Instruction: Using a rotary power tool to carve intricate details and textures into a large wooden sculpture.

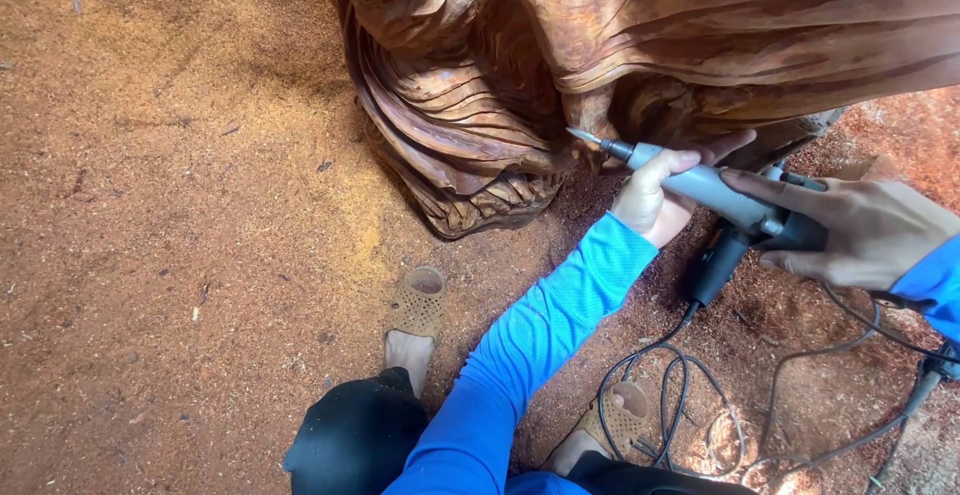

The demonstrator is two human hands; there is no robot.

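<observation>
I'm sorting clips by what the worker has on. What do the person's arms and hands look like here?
Both arms wear bright blue long sleeves of a finely textured, stretchy-looking fabric. The left sleeve ends at the wrist in a snug cuff; only the cuff of the right sleeve shows at the picture's edge. The left hand and right hand are bare: no gloves, rings or watch in view.

We see a floor (pixel 180 205) of reddish-brown sawdust spread all around, with little wood chips in it. It looks lighter and more yellow near the middle, and darker and redder at the far right. Soft daylight falls on it, with no hard shadows.
</observation>
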